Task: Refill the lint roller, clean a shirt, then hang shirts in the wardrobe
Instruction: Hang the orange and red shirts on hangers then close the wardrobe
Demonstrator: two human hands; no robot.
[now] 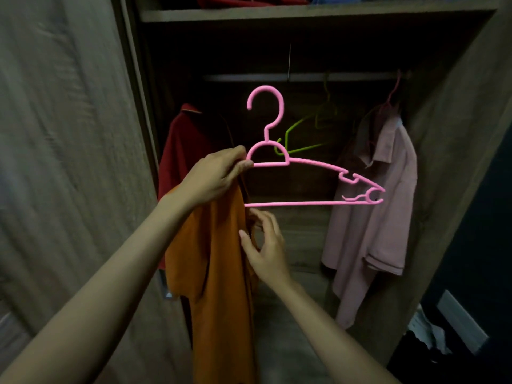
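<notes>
A pink plastic hanger [304,162] is held up in front of the open wardrobe, hook upward. My left hand [219,176] grips its left shoulder together with the top of an orange shirt [219,286] that droops below. The hanger's left end is hidden by that hand and the cloth. My right hand [266,245] is just under the hanger's bottom bar, fingers pinching the shirt's right edge.
The wardrobe rail [304,77] carries a red shirt [182,151] at left, an empty green hanger [307,128] in the middle and a pink shirt [374,206] at right. A shelf [277,13] with folded clothes runs above. The sliding door [63,162] stands left.
</notes>
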